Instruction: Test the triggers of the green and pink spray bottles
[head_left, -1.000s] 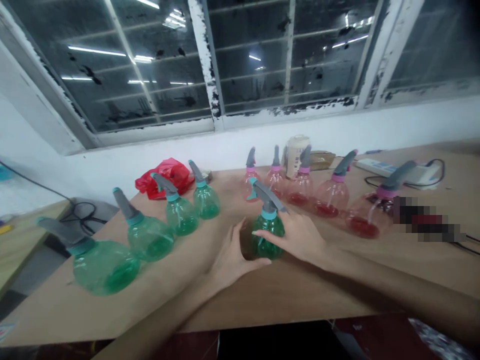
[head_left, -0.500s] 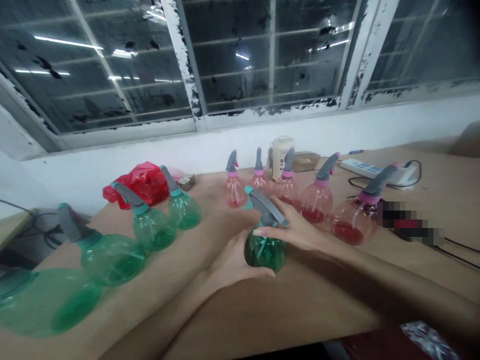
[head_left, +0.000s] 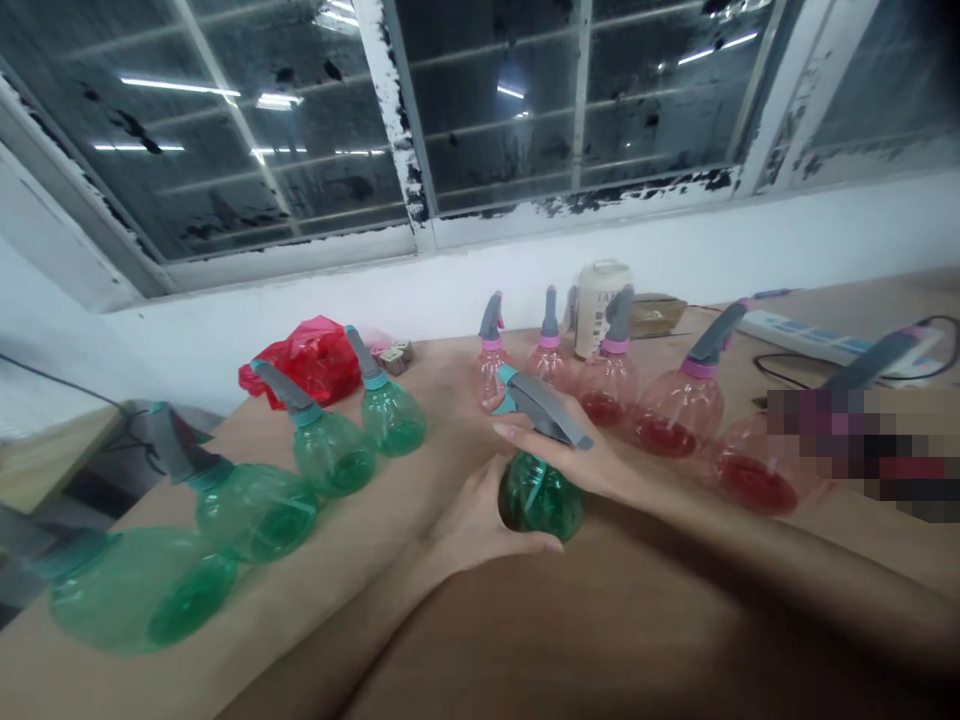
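A green spray bottle [head_left: 544,497] with a grey and teal trigger head stands at the middle of the table, some green liquid inside. My left hand [head_left: 476,520] is closed round the left side of its body, thumb toward the near side. My right hand [head_left: 581,445] is wrapped round its neck, just under the spray head. To the left several more green spray bottles [head_left: 334,455] stand in a slanting row. On the right is a row of pink spray bottles [head_left: 679,420] with grey and pink heads, holding red liquid.
A red plastic bag [head_left: 315,362] lies at the back left, near small blocks [head_left: 396,357]. Behind the pink bottles stand a cream container [head_left: 600,310] and a brown packet [head_left: 654,314]. A white power strip [head_left: 814,340] with a black cable lies at the right. A window wall rises behind.
The camera view has turned slightly left, so the scene sits further right. My right hand's fingers have shifted a little at the bottle's neck; both hands still hold the bottle.
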